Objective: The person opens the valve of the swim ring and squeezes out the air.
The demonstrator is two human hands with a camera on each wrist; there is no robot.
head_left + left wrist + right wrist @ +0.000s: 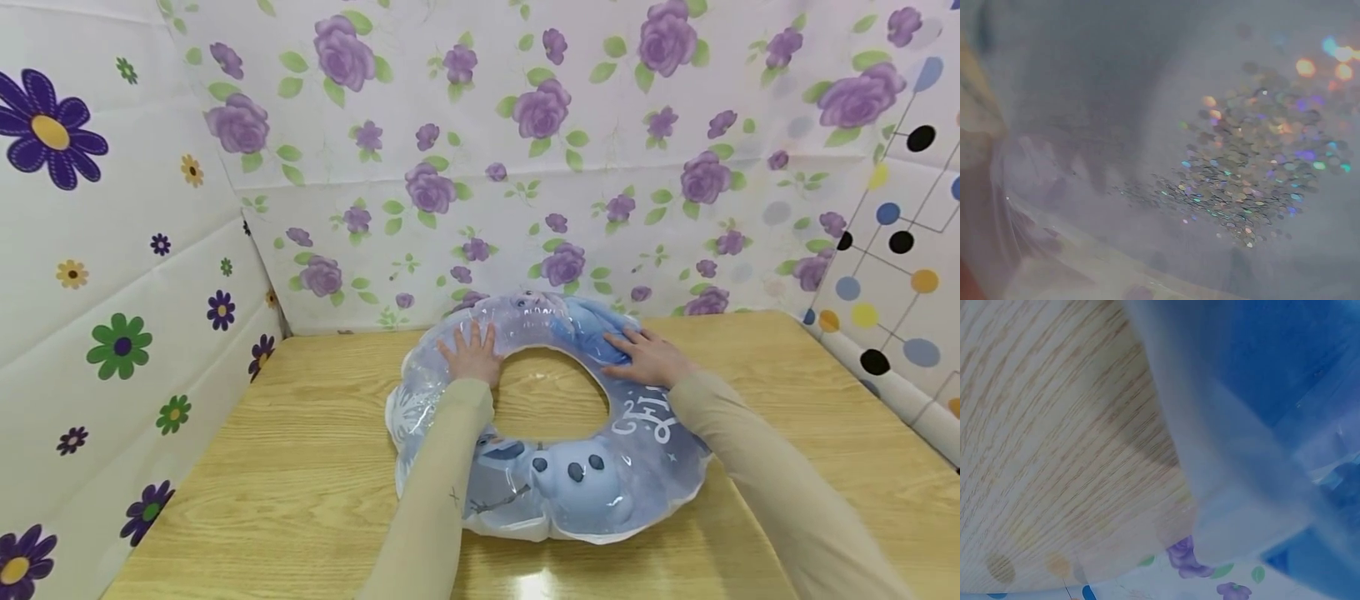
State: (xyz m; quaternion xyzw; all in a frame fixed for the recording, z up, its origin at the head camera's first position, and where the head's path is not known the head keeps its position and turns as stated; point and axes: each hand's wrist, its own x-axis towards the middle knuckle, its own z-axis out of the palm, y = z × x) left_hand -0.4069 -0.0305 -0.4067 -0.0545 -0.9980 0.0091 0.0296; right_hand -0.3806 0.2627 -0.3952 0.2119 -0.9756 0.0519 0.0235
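An inflated swim ring (577,492), pale blue and lilac with a snowman and a blue-dressed figure printed on it, lies on the wooden table. My left hand (474,357) rests on its upper left part, fingers spread and pointing away from me. On the upper right part lies my right hand (651,357), its fingers stretched toward the ring's hole. Loose shiny glitter (1241,175) shows in the clear plastic in the left wrist view. The right wrist view has the ring's blurred outer edge (1185,425) over the wood grain, and neither hand's fingers show clearly there.
The wooden table (315,450) reaches back to a wall cover with purple roses (431,187). A flower-printed sheet (120,346) stands along the left side. A sheet with coloured dots (892,287) borders the right.
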